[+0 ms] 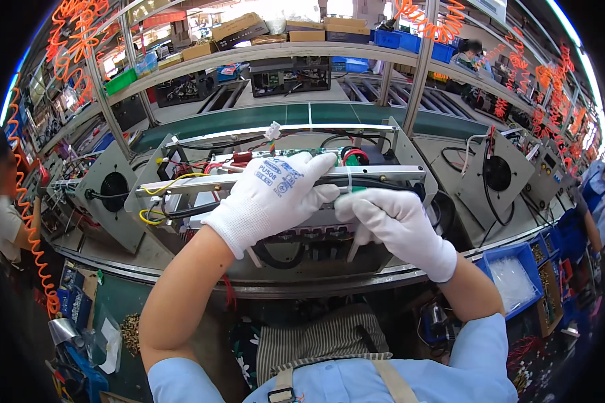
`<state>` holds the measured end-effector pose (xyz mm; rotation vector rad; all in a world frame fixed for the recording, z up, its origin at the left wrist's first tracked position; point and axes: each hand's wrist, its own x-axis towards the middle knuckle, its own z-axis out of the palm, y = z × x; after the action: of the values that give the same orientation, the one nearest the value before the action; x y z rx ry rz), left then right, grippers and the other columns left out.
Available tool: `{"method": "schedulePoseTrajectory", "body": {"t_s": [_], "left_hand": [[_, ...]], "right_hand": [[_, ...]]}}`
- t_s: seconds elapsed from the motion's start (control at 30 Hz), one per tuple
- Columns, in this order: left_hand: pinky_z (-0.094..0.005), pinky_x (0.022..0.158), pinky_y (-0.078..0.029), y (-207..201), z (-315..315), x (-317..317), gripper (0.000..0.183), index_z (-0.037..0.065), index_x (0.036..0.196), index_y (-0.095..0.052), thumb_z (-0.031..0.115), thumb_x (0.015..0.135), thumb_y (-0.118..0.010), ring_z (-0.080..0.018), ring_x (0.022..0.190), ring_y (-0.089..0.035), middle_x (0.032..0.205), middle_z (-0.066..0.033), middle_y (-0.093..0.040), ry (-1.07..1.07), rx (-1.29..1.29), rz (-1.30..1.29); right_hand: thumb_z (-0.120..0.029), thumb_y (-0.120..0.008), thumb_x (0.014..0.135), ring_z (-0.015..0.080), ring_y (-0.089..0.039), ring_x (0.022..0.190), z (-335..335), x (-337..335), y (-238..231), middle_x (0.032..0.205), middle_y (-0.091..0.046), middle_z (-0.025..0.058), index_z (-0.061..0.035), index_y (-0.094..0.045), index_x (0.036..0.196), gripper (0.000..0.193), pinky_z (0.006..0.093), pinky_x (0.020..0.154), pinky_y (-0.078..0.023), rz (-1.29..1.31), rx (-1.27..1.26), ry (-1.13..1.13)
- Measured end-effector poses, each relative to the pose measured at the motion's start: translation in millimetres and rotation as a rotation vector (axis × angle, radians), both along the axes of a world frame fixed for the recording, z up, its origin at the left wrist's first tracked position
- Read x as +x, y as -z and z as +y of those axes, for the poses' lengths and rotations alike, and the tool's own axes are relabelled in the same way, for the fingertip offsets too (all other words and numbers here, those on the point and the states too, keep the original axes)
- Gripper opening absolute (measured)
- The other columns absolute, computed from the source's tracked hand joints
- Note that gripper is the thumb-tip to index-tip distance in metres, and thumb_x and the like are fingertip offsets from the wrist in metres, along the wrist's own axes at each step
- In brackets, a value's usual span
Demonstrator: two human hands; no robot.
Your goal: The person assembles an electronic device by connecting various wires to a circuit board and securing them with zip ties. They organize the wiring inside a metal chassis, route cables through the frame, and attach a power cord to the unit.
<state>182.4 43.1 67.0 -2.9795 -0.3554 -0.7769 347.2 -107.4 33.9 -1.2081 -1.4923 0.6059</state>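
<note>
In the middle stands an open metal chassis with a light metal rail across it. Black cables run along this rail, and a white cable tie loops around them. My left hand, in a white glove, lies over the rail with its fingers curled on the black cables, just left of the tie. Close by on the right, my gloved right hand is closed, its fingertips at the tie's lower end; the tie's tail is mostly hidden. A white connector on coloured wires sticks up behind my left hand.
Similar chassis with fans stand to the left and right. Behind runs a green conveyor belt under a shelf with boxes. A blue bin of white strips sits at lower right. Orange coiled hoses hang at both sides; other people work nearby.
</note>
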Motion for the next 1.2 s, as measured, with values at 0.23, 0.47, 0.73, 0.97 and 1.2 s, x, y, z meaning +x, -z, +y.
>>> {"method": "schedulePoseTrajectory", "body": {"t_s": [0.23, 0.47, 0.73, 0.97, 1.2], "left_hand": [[-0.0427, 0.069, -0.053, -3, -8, 4, 0.043, 0.009, 0.128, -0.053, 0.036, 0.095, -0.056, -0.0322, 0.083, -0.067, 0.092, -0.0143, -0.066, -0.123, 0.147, 0.060], [-0.0447, 0.070, -0.050, 8, -9, 11, 0.039, 0.008, 0.125, -0.056, 0.029, 0.092, -0.059, -0.0353, 0.084, -0.064, 0.090, -0.0162, -0.064, -0.028, 0.156, -0.045], [-0.0414, 0.080, -0.048, 6, -21, 7, 0.039, 0.003, 0.129, -0.056, 0.026, 0.097, -0.055, -0.0377, 0.094, -0.063, 0.104, -0.0184, -0.064, -0.001, 0.053, -0.114], [-0.0401, 0.078, -0.047, 6, -22, 15, 0.039, 0.004, 0.130, -0.056, 0.023, 0.096, -0.055, -0.0355, 0.089, -0.062, 0.102, -0.0188, -0.064, -0.004, 0.033, -0.105], [-0.0402, 0.085, -0.047, 4, -27, 12, 0.041, 0.005, 0.133, -0.056, 0.022, 0.095, -0.057, -0.0345, 0.096, -0.063, 0.108, -0.0186, -0.065, -0.063, 0.011, -0.074]], "right_hand": [[-0.016, -0.047, 0.100, 0.0093, -0.054, 0.062, -34, -16, -60, 0.071, -0.061, 0.0030, 0.0014, -0.064, 0.089, 0.026, 0.0249, 0.057, -0.043, -0.027, 0.333, -0.108], [-0.005, -0.058, 0.095, 0.0178, -0.061, 0.068, -49, 6, -26, 0.084, -0.066, 0.0091, -0.0024, -0.064, 0.123, 0.029, 0.0290, 0.064, -0.050, -0.185, 0.322, 0.303], [-0.026, -0.065, 0.083, 0.0297, -0.069, 0.079, -204, 175, -1, 0.082, -0.070, 0.0147, -0.0041, -0.071, 0.089, 0.023, 0.0379, 0.073, -0.054, -0.695, -0.245, 1.052], [-0.027, -0.072, 0.070, 0.0243, -0.067, 0.069, -276, 263, 117, 0.076, -0.069, 0.0155, -0.0027, -0.070, 0.090, 0.031, 0.0372, 0.066, -0.051, -0.584, -0.990, 1.057], [-0.024, -0.071, 0.073, 0.0231, -0.064, 0.069, -282, 280, 133, 0.078, -0.070, 0.0130, -0.0044, -0.073, 0.086, 0.024, 0.0367, 0.065, -0.051, -0.576, -0.728, 1.038]]}}
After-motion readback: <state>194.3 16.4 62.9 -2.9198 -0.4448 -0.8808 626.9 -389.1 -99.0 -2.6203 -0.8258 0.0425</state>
